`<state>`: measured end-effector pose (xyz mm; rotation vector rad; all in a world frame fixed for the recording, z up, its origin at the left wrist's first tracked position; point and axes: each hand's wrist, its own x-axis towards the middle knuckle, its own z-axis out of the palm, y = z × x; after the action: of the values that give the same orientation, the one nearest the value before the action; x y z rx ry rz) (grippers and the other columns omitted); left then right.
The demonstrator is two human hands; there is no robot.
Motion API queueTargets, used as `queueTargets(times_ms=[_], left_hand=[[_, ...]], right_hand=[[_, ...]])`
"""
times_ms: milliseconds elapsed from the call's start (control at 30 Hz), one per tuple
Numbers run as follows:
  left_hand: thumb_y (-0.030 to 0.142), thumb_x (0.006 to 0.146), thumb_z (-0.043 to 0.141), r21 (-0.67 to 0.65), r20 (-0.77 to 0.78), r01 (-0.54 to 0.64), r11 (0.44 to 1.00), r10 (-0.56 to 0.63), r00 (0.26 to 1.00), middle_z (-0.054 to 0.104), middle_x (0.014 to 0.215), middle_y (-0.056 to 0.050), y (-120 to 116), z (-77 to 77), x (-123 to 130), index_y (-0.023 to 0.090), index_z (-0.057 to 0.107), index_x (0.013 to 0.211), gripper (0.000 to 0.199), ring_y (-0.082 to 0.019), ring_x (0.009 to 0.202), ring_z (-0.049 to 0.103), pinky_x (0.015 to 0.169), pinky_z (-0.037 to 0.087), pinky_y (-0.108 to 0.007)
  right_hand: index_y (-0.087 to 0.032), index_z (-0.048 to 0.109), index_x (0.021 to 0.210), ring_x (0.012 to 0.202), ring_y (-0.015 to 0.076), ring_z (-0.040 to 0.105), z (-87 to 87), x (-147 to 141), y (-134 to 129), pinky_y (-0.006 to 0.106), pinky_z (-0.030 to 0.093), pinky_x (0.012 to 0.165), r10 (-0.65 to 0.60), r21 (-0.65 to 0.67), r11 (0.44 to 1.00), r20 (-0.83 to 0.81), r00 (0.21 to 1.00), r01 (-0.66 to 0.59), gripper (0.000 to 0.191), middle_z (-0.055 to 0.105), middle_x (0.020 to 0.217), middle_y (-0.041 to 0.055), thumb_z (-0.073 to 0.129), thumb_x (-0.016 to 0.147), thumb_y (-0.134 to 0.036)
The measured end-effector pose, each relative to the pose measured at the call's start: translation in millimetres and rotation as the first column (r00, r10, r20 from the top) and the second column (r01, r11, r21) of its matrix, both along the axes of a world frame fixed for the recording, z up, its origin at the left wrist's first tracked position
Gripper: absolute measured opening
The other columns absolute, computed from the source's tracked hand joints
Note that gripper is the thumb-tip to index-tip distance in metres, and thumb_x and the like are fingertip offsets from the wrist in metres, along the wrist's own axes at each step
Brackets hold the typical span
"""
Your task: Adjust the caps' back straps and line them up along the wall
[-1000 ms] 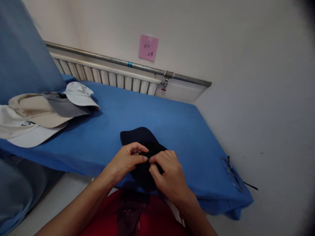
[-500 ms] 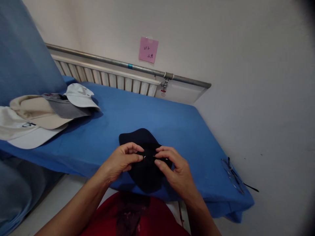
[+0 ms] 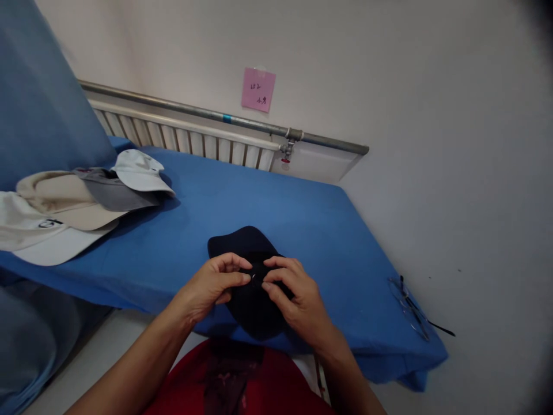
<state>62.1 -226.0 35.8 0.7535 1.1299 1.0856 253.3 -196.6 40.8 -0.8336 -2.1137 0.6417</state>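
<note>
A dark baseball cap (image 3: pixel 257 317) lies near the front edge of the blue-covered table, its brim pointing away from me. My left hand (image 3: pixel 215 280) pinches the cap's back part beside a small shiny piece, perhaps a buckle. Opposite it, my right hand (image 3: pixel 298 293) has thumb and fingers closed on the same area, just right of the shiny piece. The two sets of fingertips are a short gap apart. The exact part between the right fingertips is too dark to make out.
Several caps, among them a beige cap (image 3: pixel 64 193) and a grey cap (image 3: pixel 118 190), overlap at the left. Eyeglasses (image 3: pixel 412 311) rest at the table's right edge. Behind the blue table cover (image 3: pixel 259 199) stand a radiator (image 3: pixel 194 143) and a pipe (image 3: pixel 173 106). A blue curtain (image 3: pixel 47 86) hangs left.
My right hand has moved left, closer to the left hand and the shiny piece. The left hand and the cap have stayed nearly in place.
</note>
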Motion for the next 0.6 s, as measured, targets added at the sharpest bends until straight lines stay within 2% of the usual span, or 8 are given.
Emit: queueTargets(times_ms=[233, 367, 467, 600], left_hand=[[0.025, 0.067, 0.074, 0.018, -0.087, 0.018, 1.0, -0.016, 0.996, 0.044, 0.064, 0.008, -1, -0.4, -1, 0.019, 0.062, 0.088, 0.025, -0.001, 0.042, 0.029, 0.039, 0.015, -0.017], [0.025, 0.069, 0.072, 0.041, -0.115, 0.04, 0.998, -0.036, 0.993, 0.04, 0.061, 0.01, 0, -1.4, -1, 0.02, 0.06, 0.089, 0.024, -0.001, 0.04, 0.026, 0.038, 0.014, -0.018], [0.025, 0.07, 0.071, 0.053, -0.131, 0.054, 0.997, -0.047, 0.99, 0.041, 0.061, 0.01, 0, -2.7, -1, 0.02, 0.059, 0.088, 0.023, -0.001, 0.039, 0.026, 0.038, 0.015, -0.018], [0.025, 0.07, 0.07, 0.04, -0.132, 0.024, 0.999, -0.019, 0.991, 0.041, 0.06, 0.01, 0, -3.5, 0, 0.02, 0.059, 0.087, 0.021, -0.001, 0.039, 0.026, 0.037, 0.015, -0.018]], right_hand=[[-0.022, 0.054, 0.069, 0.1, 0.0214, 0.061, 11.9, -10, 8, 0.042, 0.041, 0.09, 0.01, -0.076, 0.997, 0.064, 0.998, -0.005, 0.016, 0.067, 0.095, 0.0041, 0.054, 0.078, -0.008], [-0.021, 0.051, 0.069, 0.093, 0.0211, 0.061, 16.2, -15, 12, 0.038, 0.042, 0.082, -0.029, -0.015, 0.999, 0.149, 0.988, 0.032, 0.017, 0.067, 0.088, 0.0043, 0.053, 0.076, -0.007], [-0.021, 0.051, 0.07, 0.091, 0.0215, 0.061, 17.9, -18, 8, 0.038, 0.041, 0.081, -0.073, 0.066, 0.996, 0.203, 0.977, 0.061, 0.016, 0.067, 0.09, 0.0056, 0.052, 0.077, -0.007], [-0.022, 0.054, 0.076, 0.091, 0.02, 0.061, 17.1, -18, 3, 0.037, 0.042, 0.083, 0.002, 0.037, 0.999, 0.189, 0.982, -0.009, 0.013, 0.067, 0.09, 0.0033, 0.055, 0.08, -0.01]])
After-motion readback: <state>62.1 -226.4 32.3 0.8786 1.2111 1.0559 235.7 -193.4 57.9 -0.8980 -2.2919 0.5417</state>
